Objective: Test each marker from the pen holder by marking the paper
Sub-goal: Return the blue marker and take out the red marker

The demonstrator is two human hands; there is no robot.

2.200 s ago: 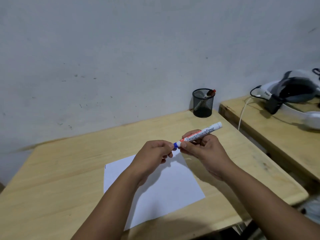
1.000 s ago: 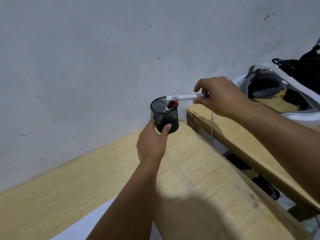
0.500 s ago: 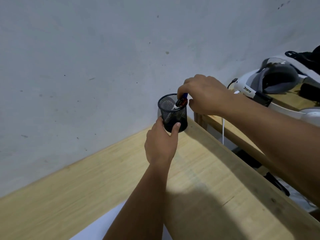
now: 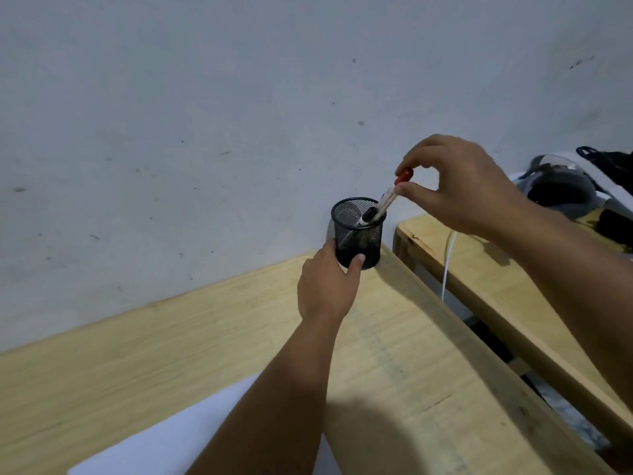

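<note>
A black mesh pen holder (image 4: 356,231) stands at the far right corner of the wooden desk (image 4: 171,351), against the wall. My left hand (image 4: 327,287) grips its base from the near side. My right hand (image 4: 455,186) pinches the red-capped end of a white marker (image 4: 390,197) above the holder's rim; the marker tilts, its lower end still inside the holder. A second marker with a black end (image 4: 368,216) leans inside the holder. The white paper (image 4: 164,443) lies at the desk's near edge, partly hidden by my left forearm.
A second wooden desk (image 4: 479,269) stands to the right across a narrow gap, with a white cable (image 4: 447,265) hanging into it. A white and grey headset (image 4: 555,186) and a black bag (image 4: 613,166) lie on that desk. The grey wall is directly behind the holder.
The blue marker has gone into the holder. My right hand, which was down at the rim, now holds the red-capped marker and has risen above it. My left hand keeps gripping the holder.
</note>
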